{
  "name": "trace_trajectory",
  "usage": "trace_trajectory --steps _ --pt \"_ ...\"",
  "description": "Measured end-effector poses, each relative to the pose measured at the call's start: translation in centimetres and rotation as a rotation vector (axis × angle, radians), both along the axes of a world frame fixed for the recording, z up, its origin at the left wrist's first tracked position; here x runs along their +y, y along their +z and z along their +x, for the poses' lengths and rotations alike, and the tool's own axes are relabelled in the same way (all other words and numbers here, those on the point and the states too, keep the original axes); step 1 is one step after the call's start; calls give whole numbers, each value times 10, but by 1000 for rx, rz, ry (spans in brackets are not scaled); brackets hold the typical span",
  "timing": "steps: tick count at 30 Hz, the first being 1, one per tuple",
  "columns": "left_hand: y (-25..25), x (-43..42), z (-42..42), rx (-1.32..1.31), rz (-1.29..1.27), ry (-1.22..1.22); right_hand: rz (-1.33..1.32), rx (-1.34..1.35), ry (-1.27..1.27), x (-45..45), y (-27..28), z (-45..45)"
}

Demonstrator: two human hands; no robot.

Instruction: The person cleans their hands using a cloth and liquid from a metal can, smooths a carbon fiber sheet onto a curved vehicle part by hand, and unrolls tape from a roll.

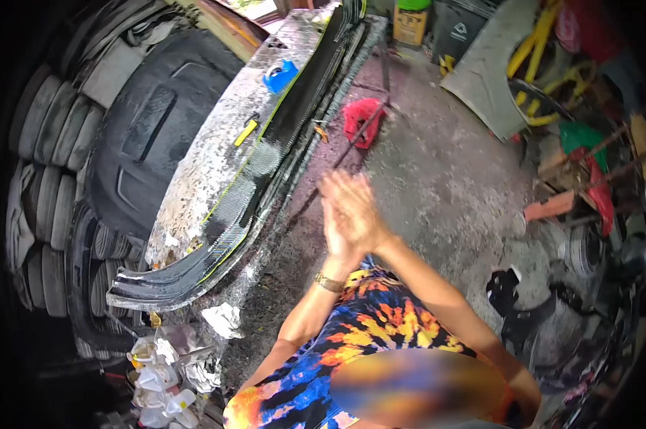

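My right hand (360, 207) and my left hand (339, 247) are pressed palm to palm in front of my body. Their fingers look stretched out but are smeared by motion, and the right hand covers part of the left. Nothing shows between them. A watch (328, 283) is on my left wrist. Left of my hands, a long black car trim piece with a carbon-weave surface (248, 187) and yellow-green edging lies along a speckled workbench (194, 182). On the bench are a blue tape dispenser (280, 77) and a small yellow tool (246, 133).
Stacked tyres (55, 189) and a black hood-like panel (169, 129) stand beyond the bench. A red plastic bag (363, 123) is beside the bench leg. Crumpled white paper (223, 320) and plastic bottles (157, 379) lie near its close end. A grey fender (484, 79) stands at right.
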State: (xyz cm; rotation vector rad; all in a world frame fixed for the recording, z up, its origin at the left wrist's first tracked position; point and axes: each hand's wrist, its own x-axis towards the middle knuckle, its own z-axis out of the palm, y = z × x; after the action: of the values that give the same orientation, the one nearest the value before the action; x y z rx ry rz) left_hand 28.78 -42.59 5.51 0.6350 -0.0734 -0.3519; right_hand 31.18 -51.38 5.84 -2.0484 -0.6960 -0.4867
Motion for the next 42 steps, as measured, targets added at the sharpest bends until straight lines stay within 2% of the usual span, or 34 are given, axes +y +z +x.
trace_trajectory --steps 1,3,5,6,8,9,10,11,12,13,14,15,16,17,19,21,23,24,26,29,31,34,37,38,39,42 --pt "6 -18 -2 61 147 -16 -9 -31 -115 -20 -3 21" --pt "-16 -47 13 90 146 -175 141 158 -180 -63 -16 54" --pt "-20 -66 30 -38 292 -259 344 327 -167 -109 -36 80" --pt "-19 -71 43 -134 301 -363 474 404 -170 -128 -45 92" --pt "-10 -77 72 -254 283 -631 558 688 -227 -174 -70 105" --pt "-19 -85 85 -260 168 -747 534 767 -231 -196 -89 109" --pt "-18 -89 96 -262 166 -720 545 871 -221 -219 -136 114" --pt "-16 -95 101 -388 384 -862 448 977 -260 -246 -182 112" --pt "-15 -96 111 -498 606 -995 359 1105 -288 -260 -197 104" --pt "-13 -96 119 -598 836 -1127 356 1190 -292 -278 -243 95" --pt "-10 -96 128 -637 1043 -1177 372 1141 -268 -285 -275 79" --pt "-21 -93 138 -625 1045 -1166 305 1344 -326 -294 -286 63" --pt "-43 -89 149 -486 892 -1184 366 1474 -287 -330 -434 35" --pt "-57 -86 159 -349 731 -1196 279 1642 -371 -338 -399 8" --pt "-58 -70 162 -298 798 -1151 264 1835 -450 -357 -383 -18" --pt "-52 -51 168 -278 809 -955 272 1906 -483 -374 -374 -18" --pt "-48 -30 167 -41 904 -954 279 1932 -488 -387 -366 -3" --pt "-28 -21 163 -102 821 -784 276 1932 -484 -392 -362 12" --pt "-30 0 150 8 768 -708 260 1920 -447 -401 -360 45" --pt "-52 18 144 280 575 -497 211 1867 -345 -410 -353 116" --pt "-53 8 154 318 820 -259 156 1828 -256 -411 -346 167" --pt "-73 -32 181 351 776 -196 70 1793 -116 -411 -331 242" --pt "-84 -72 198 531 933 -179 -9 1804 45 -407 -307 315" --pt "-90 -80 194 515 867 -25 -27 1821 101 -403 -298 336" --pt "-89 -89 192 497 798 119 -43 1837 154 -399 -293 354" --pt "-55 -108 175 610 795 140 -51 1941 308 -387 -269 396"
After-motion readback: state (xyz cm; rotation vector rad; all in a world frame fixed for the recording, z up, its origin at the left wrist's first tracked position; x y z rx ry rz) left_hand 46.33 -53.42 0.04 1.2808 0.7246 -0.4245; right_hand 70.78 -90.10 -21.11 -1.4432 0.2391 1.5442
